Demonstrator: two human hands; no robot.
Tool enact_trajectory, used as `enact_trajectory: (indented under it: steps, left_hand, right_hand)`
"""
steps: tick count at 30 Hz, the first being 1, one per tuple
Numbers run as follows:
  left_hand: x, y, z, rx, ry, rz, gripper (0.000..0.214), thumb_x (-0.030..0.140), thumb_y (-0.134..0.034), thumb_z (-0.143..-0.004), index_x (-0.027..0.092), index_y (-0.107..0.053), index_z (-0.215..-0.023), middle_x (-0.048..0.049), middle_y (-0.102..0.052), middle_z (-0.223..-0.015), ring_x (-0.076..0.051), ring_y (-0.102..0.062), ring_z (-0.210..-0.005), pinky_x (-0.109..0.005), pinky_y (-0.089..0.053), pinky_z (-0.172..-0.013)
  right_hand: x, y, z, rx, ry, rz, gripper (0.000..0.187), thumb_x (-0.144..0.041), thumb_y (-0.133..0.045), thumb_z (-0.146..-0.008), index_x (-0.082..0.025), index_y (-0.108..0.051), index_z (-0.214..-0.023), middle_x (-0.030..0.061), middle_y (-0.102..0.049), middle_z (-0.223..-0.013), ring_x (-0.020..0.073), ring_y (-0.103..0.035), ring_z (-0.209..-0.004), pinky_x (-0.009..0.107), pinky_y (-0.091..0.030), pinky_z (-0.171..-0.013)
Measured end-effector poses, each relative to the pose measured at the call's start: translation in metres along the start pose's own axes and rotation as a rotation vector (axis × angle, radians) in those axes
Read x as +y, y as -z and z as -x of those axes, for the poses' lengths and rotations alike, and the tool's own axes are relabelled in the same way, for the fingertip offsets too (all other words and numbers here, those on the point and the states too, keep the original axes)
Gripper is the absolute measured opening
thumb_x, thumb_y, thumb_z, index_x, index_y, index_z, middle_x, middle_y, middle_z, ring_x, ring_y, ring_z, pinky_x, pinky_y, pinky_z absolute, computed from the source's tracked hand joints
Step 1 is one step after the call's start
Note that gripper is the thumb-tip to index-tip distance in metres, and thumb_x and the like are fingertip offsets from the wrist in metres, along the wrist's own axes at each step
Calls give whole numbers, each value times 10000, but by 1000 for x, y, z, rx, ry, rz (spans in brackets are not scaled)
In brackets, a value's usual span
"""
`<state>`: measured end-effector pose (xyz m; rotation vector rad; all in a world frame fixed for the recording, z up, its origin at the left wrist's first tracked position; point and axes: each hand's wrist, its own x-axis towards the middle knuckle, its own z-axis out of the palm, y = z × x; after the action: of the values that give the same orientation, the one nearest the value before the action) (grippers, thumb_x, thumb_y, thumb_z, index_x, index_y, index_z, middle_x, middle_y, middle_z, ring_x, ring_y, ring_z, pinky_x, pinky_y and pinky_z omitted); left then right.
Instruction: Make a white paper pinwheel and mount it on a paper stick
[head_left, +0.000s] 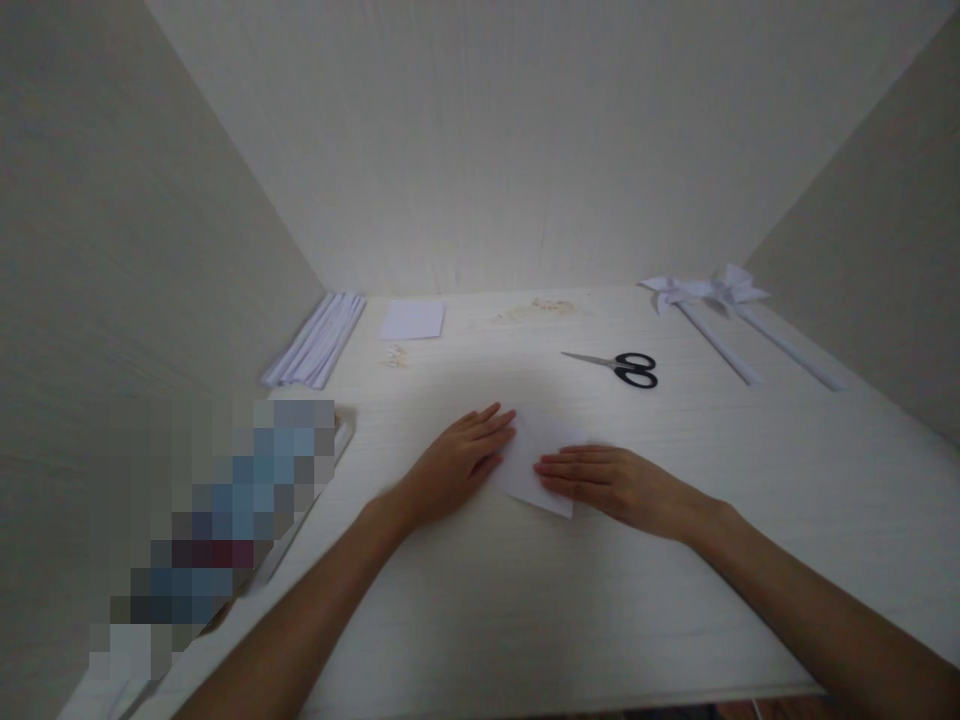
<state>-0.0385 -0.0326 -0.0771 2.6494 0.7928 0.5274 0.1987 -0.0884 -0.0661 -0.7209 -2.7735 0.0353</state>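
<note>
A small square of white paper (526, 465) lies on the white table between my two hands, turned at an angle. My left hand (457, 462) rests at its left edge, fingers stretched out and slightly apart, with the tips touching the paper. Over the right part of the sheet lies my right hand (600, 478), flat, its straight fingers side by side on the paper. Neither hand grips anything. Part of the sheet is covered by the right fingers.
Scissors (615, 366) with black handles lie beyond my right hand. Two white paper pinwheels (739, 288) on paper sticks sit at the back right. At the back left are rolled paper sticks (319, 340), square paper (412, 320) and small pale bits (396, 356). Walls enclose the table.
</note>
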Motion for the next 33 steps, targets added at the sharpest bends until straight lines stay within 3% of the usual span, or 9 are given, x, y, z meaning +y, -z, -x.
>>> enact_trajectory:
  steps: [4,8,14,19,25,29,33]
  left_hand:
    - [-1,1,2,-98,-44,-132,385,271,-315,-868,188,-395,-1234,-68,-376,-1330,-147,-261,-1256,-388,-239,-1021]
    - [4,2,5,-130,-89,-179,394,318,-323,-864,199,-405,-1230,-85,-342,-1348,-160,-259,-1258,-386,-222,-1023]
    - [16,4,8,-194,-134,-181,443,403,-347,-839,243,-375,-1251,-93,-285,-1376,-195,-210,-1277,-408,-195,-1026]
    - [23,5,7,-237,-150,-185,472,426,-332,-836,250,-333,-1274,-83,-264,-1387,-206,-180,-1285,-421,-173,-1031]
    - [36,6,7,-272,-162,-188,446,437,-326,-829,245,-409,-1223,-120,-326,-1340,-243,-211,-1272,-448,-191,-1021]
    - [50,0,9,-265,-160,-189,444,456,-351,-811,257,-427,-1200,-117,-341,-1320,-273,-175,-1279,-495,-163,-1018]
    - [59,-5,11,-250,-144,-190,457,442,-399,-796,267,-400,-1218,-125,-316,-1329,-299,-134,-1284,-538,-144,-1006]
  right_hand:
    - [1,0,2,33,-43,-85,329,-169,-297,-888,-134,-539,-1110,81,-587,-1125,168,-534,-1044,334,-451,-880]
    - [1,2,2,179,-138,-265,266,-232,-384,-867,-134,-611,-966,77,-667,-939,141,-610,-866,253,-491,-764]
    - [1,4,1,326,-377,-474,151,-265,-542,-781,-157,-646,-762,38,-661,-708,116,-599,-657,215,-471,-623]
    - [1,9,-2,281,-590,-681,134,-300,-594,-729,-175,-641,-720,17,-646,-678,119,-591,-631,219,-458,-601]
    - [-1,10,-6,212,-817,-873,147,-307,-646,-652,-180,-592,-703,5,-632,-668,131,-581,-627,222,-442,-546]
    - [1,9,-7,147,-875,-957,202,-295,-661,-620,-175,-536,-724,-28,-579,-578,102,-524,-510,206,-382,-462]
    - [2,8,-7,162,-909,-919,227,-254,-668,-604,-173,-503,-738,-59,-516,-534,81,-466,-472,196,-331,-442]
